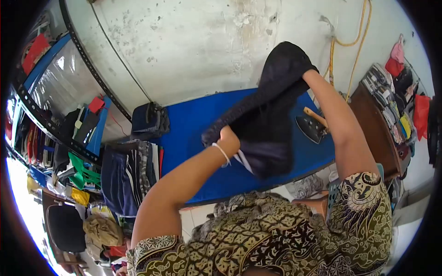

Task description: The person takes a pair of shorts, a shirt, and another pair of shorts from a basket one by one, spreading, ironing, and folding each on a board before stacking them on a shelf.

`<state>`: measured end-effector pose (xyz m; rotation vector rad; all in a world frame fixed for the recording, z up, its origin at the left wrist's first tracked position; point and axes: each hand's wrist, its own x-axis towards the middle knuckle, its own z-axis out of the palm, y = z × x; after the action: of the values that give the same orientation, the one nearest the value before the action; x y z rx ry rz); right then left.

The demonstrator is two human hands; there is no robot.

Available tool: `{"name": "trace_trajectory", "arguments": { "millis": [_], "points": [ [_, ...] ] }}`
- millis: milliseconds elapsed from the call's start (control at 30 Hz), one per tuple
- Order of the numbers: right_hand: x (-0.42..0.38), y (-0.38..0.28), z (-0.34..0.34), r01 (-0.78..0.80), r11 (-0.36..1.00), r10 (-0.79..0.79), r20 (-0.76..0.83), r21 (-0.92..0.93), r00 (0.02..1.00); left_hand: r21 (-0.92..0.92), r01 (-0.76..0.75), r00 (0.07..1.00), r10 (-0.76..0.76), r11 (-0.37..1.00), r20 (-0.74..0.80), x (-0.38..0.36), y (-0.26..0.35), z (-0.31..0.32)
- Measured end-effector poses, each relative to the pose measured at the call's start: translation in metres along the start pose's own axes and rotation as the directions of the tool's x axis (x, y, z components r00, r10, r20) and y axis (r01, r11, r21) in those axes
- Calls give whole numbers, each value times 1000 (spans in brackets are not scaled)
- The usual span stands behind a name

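Observation:
Held up in the air over the blue-covered table (184,124) is a black garment (271,115) with a gathered, elastic-looking band along its upper edge. My left hand (229,140), with a white band at the wrist, grips the near left end of that edge. Farther off and higher, my right hand (310,74) has hold of the other end, its fingers mostly hidden by the cloth. The lower part of the garment hangs down and is slightly blurred, with a pale strip at its left side. An iron (311,129) with a wooden handle lies right of the garment.
Folded dark clothes (150,120) sit at the table's left end, above a pile of trousers (122,177). A metal rack (60,133) with clothes stands left. On the right, a brown cabinet (375,124) bears stacked clothes (386,96). A yellow cord (352,43) hangs by the wall.

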<state>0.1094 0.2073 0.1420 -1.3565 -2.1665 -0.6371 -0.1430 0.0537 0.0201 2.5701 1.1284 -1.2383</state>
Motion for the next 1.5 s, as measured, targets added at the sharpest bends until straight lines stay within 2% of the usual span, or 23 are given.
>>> {"name": "trace_trajectory", "arguments": {
  "millis": [33,100,133,200,233,267,333,433,467,533,567,733,833,900,967,1000,1067,1133,1167,1233,1367,1400,1500],
  "points": [
    [-4,-12,-17,-196,976,219,444,-98,869,21,-71,996,69,997,63,-14,-3,-11],
    [-4,-65,-54,337,872,286,929,-355,237,53,-204,965,192,978,181,-52,-13,-37],
    [-11,-4,-23,220,960,-219,952,171,214,59,-265,943,246,963,224,-71,-20,-50],
    [-20,13,-29,124,966,-257,897,227,359,-232,-58,990,86,971,112,-63,-56,-44],
    [-15,-31,-72,99,958,195,864,-270,465,-578,74,997,-67,813,33,-51,-87,-33],
    [-7,5,-58,-161,952,303,720,-261,624,-798,96,982,-186,595,-21,-50,-115,-34],
    [29,69,-64,-108,981,146,243,-161,959,-673,-23,871,-315,740,-377,-73,-112,-57],
    [16,83,-79,9,998,-1,144,-58,990,-380,-50,495,-308,924,-812,-117,-101,-91],
    [-21,68,-64,-61,993,101,443,-103,891,-269,-28,337,-244,963,-909,-119,-93,-95],
    [-114,25,-35,-3,990,131,893,-144,431,-46,-245,905,212,968,-368,-97,-44,-44],
    [-154,0,-30,-22,997,80,962,-77,260,-144,-733,672,674,665,-306,-74,-40,-16],
    [-139,-101,-71,-115,709,-704,691,696,-161,-458,-530,845,489,714,-216,-137,-55,-76],
    [-61,-83,-151,140,690,-714,638,710,287,-491,-622,768,352,610,-536,-155,-103,-117],
    [-17,-84,-186,-146,870,-387,835,472,392,-407,-535,706,128,740,-696,-179,-109,-147],
    [-15,-99,-199,-649,-196,-337,571,735,749,-344,-633,543,81,694,-835,-197,-96,-170],
    [-15,-104,-204,-646,-194,-330,571,738,752,-350,-729,501,110,587,-858,-199,-98,-178],
    [-14,-112,-217,-567,-161,-252,521,808,815,-312,-791,497,256,526,-829,-210,-107,-189],
    [-3,-82,-263,22,654,-411,330,756,850,-360,-820,545,412,446,-730,-215,-113,-180],
    [-3,-66,-286,38,629,-450,323,777,833,-456,-684,725,460,569,-513,-213,-128,-175],
    [-15,-46,-296,-24,489,-476,290,872,830,-436,-718,695,599,543,-397,-191,-137,-156],
    [-17,-29,-220,131,947,-318,901,292,295,-166,-559,806,486,813,-337,-163,-138,-141],
    [-22,-15,-209,369,920,-346,715,132,607,84,-341,803,337,936,-491,-161,-144,-149],
    [-22,41,-195,380,920,-337,299,-97,893,-82,120,495,-132,989,-859,-193,-158,-193]
  ]
}}
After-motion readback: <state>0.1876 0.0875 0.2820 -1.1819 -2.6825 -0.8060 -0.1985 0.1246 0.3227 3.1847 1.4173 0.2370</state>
